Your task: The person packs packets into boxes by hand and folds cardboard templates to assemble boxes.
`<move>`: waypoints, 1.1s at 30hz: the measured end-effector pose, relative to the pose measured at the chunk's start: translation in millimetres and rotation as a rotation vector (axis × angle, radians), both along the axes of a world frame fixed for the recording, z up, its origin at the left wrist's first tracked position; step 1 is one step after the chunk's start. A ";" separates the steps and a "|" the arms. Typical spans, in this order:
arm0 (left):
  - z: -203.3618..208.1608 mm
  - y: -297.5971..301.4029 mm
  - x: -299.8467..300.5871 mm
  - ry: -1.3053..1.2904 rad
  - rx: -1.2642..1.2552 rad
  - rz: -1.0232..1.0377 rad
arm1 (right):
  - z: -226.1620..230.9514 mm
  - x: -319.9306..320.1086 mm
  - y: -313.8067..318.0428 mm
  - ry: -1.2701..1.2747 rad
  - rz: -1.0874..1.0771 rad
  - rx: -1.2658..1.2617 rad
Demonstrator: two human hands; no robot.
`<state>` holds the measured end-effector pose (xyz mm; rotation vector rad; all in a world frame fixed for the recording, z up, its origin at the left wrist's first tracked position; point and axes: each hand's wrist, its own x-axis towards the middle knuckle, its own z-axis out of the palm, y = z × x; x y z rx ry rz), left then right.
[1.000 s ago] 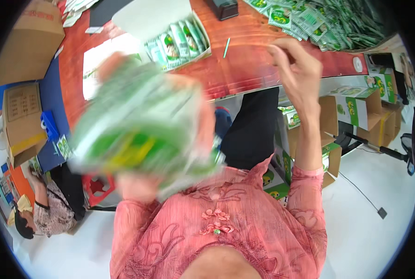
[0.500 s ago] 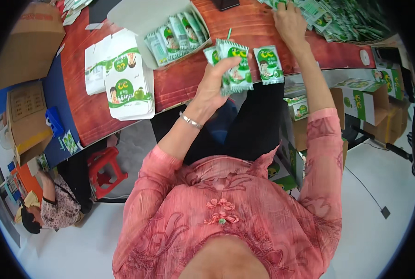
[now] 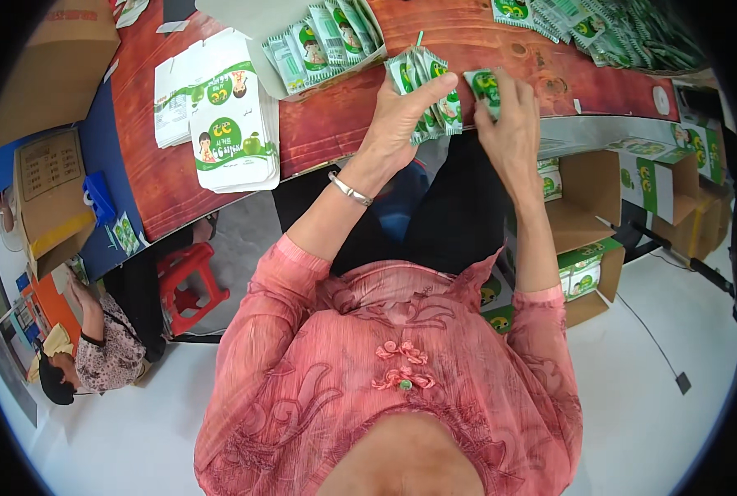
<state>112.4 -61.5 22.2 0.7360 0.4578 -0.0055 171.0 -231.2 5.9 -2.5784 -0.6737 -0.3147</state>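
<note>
My left hand (image 3: 393,126) is closed around a small bunch of green-and-white sachets (image 3: 424,91), its thumb across their front, just above the table's near edge. Close to its right, my right hand (image 3: 510,124) has its fingers over a single sachet (image 3: 481,86), thumb against the lower side; the fingers hide part of it. Further left, an open white box (image 3: 329,89) holds several similar sachets standing in a row. A large heap of sachets (image 3: 633,37) lies at the far right of the table.
Flat printed cartons (image 3: 234,136) are stacked left of the open box on the red wooden table (image 3: 157,207). Open cardboard boxes (image 3: 587,194) with printed packs stand below at right. A red stool (image 3: 190,285) and another person (image 3: 108,351) are at left.
My right hand has come back from the heap at the far right to the single sachet near the table edge. My left hand still holds its bunch, now turned more edge-on.
</note>
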 end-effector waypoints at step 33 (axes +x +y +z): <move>-9.4 4.2 -7.1 -0.044 0.112 -0.020 | 35.4 -2.8 10.3 1.085 0.274 0.766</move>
